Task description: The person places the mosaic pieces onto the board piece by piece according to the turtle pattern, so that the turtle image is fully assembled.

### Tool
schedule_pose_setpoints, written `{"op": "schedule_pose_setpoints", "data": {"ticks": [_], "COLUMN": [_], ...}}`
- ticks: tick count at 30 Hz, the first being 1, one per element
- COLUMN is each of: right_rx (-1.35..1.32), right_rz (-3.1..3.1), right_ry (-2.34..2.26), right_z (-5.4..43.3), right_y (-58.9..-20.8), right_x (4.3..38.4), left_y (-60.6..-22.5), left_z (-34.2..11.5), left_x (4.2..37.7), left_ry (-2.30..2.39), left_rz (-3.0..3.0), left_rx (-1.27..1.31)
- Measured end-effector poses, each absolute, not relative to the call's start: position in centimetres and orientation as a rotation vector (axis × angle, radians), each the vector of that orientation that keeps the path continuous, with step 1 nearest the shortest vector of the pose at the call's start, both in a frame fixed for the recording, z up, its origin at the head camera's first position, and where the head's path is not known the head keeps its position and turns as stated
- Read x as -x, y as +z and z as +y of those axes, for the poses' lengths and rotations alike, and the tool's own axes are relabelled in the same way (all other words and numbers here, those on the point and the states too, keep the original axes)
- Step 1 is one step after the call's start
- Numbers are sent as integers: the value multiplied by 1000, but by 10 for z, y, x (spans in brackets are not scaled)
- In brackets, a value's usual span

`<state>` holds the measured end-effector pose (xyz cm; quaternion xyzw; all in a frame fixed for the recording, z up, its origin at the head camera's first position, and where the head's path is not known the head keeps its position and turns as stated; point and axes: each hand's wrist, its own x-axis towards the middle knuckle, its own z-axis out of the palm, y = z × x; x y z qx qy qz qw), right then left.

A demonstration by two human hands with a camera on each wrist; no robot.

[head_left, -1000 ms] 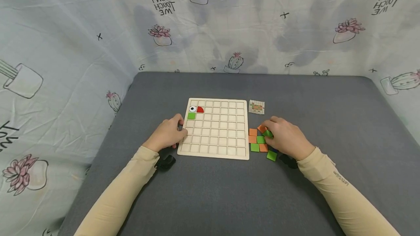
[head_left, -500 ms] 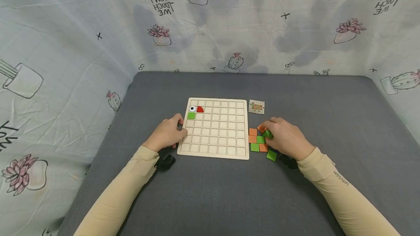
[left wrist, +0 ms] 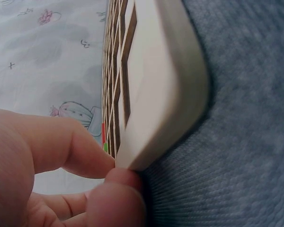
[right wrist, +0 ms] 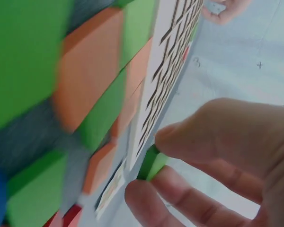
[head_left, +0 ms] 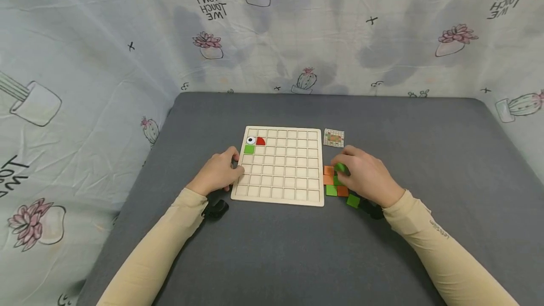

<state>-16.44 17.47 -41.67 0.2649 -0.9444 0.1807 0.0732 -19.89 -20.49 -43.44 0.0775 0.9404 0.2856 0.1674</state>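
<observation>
The green tile is in the right hand, pinched between thumb and fingertips, just right of the wooden grid board; the fingers hide its full outline. Against 0.5 s ago, the hand has shifted slightly toward the board, and the tile looks raised off the pile instead of leaning in it. The tilted orange tile that showed by the fingertips is out of sight in the head view. I judge the picking-up as done, with 1 tile singled out.

The left hand has not moved noticeably: its thumb and finger pinch the board's left edge, probably steadying it. 3 pieces sit near the board's far left corner: an eye tile, a red quarter-circle and a green square.

Most of the grid is bare, so the way in from the right looks open. The tighter side is the board's right edge: 2 orange tiles lie right up by it, perhaps touching, and the pattern card lies just beside it farther up. The gray table is open in front.
</observation>
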Motion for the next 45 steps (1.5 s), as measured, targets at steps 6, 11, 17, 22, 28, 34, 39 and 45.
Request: {"op": "schedule_pose_setpoints", "data": {"ticks": [6,11,17,22,28,34,39,45], "right_rx": [-880,-949,-999,-1027,-1038,-1036,-1063,-1102], "right_rz": [-2769,-2728,-2725,-2723,-2783,-2862,-2865,-2869], "right_ry": [602,645,685,713,798,763,739,741], "right_z": [152,134,107,85,61,36,21,8], "right_y": [-415,-413,-414,-416,-411,-412,-417,-420], "right_x": [171,177,187,198,211,226,238,250], "left_y": [-436,-437,-438,-439,-441,-441,-441,-440], "left_z": [-206,-205,-206,-207,-208,-208,-207,-208], "left_x": [198,198,197,197,198,198,199,198], "left_ry": [809,811,819,818,811,806,808,818], "left_rz": [2692,2694,2696,2700,2703,2692,2682,2687], "left_rx": [-227,-241,-255,-257,-257,-240,-236,-245]}}
